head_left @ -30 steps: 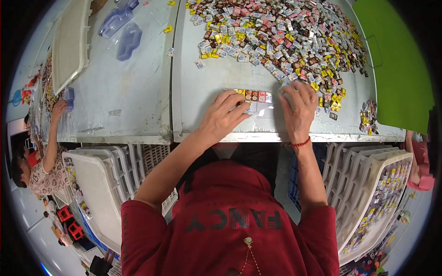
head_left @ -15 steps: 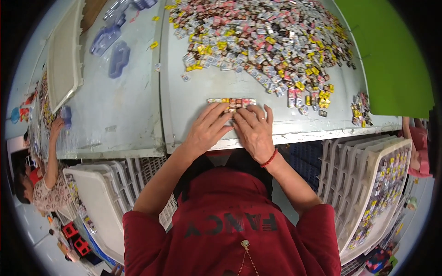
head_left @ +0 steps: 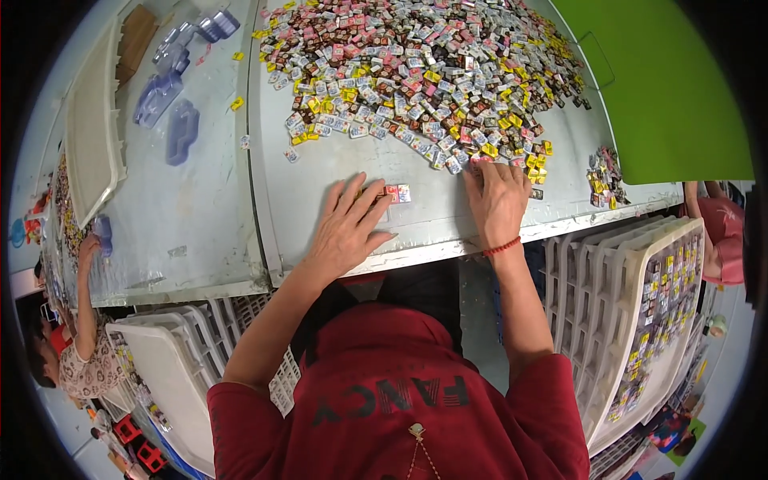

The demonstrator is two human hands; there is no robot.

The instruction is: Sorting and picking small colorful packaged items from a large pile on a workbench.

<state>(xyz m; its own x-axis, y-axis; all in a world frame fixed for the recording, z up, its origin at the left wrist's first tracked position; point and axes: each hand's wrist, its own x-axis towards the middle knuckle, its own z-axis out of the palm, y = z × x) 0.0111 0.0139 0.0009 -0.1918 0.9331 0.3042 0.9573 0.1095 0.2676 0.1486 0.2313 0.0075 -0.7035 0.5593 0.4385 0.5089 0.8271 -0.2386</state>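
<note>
On the pale table, my left hand (head_left: 346, 228) rests with fingers spread over a short row of small box-shaped packets (head_left: 398, 194). Red and white packets show past its fingertips; the rest of the row is hidden beneath. My right hand (head_left: 501, 202) reaches to the near edge of a big loose pile (head_left: 408, 72) of such packets in white, pink, brown and yellow. Its fingers bend down over pink packets (head_left: 480, 162), a bit of which shows by the thumb. Several yellow packets (head_left: 538, 164) lie just right of these fingers.
Clear blue plastic trays (head_left: 182, 132) and a white crate (head_left: 96, 132) stand on the left table. A small separate heap (head_left: 606, 178) sits at right, beside a green panel (head_left: 656, 88). Stacked white crates (head_left: 632, 320) flank me below the table edge. Another person's hand (head_left: 90, 246) works far left.
My right hand has left the row and moved right to pink packets at the pile's edge. The left hand stays at the row, its fingers now more spread. The view has shifted slightly.
</note>
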